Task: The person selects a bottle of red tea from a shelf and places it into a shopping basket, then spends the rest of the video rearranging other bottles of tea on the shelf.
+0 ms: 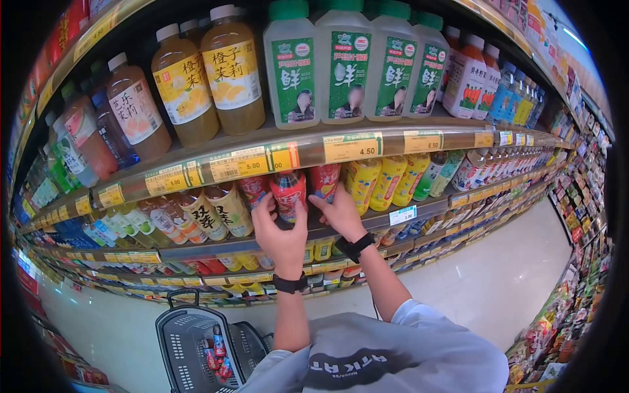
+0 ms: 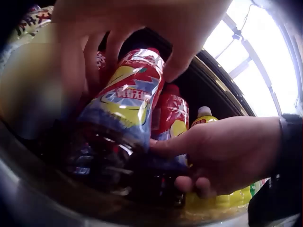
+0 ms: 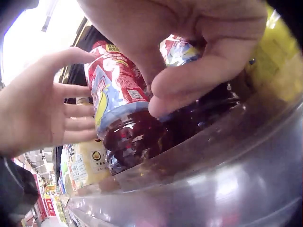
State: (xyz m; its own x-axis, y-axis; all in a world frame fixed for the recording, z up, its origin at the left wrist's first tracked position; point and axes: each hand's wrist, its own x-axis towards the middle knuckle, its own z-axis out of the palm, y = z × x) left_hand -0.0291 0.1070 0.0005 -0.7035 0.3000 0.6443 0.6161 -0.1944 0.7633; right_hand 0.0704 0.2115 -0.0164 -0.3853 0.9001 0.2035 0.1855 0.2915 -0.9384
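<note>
Dark drink bottles with red, blue and yellow labels stand on a middle shelf. My left hand (image 1: 280, 229) grips one bottle (image 1: 288, 193) with the thumb on its right side and the fingers on its left. The left wrist view shows that same bottle (image 2: 130, 106) close up between the fingers (image 2: 90, 61) of my left hand. My right hand (image 1: 341, 209) curls round the lower part of the neighbouring red bottle (image 1: 324, 180). Its thumb (image 2: 163, 145) lies between the two bottles. In the right wrist view, my right hand (image 3: 189, 71) is curled above the shelf rail.
Yellow and orange drink bottles (image 1: 386, 180) flank the red ones; taller bottles (image 1: 229, 72) fill the shelf above. A price rail (image 1: 354, 147) runs along the shelf edge. A dark shopping basket (image 1: 190, 340) with a few items stands on the floor at lower left. Shelves (image 1: 576, 216) line the aisle's right side.
</note>
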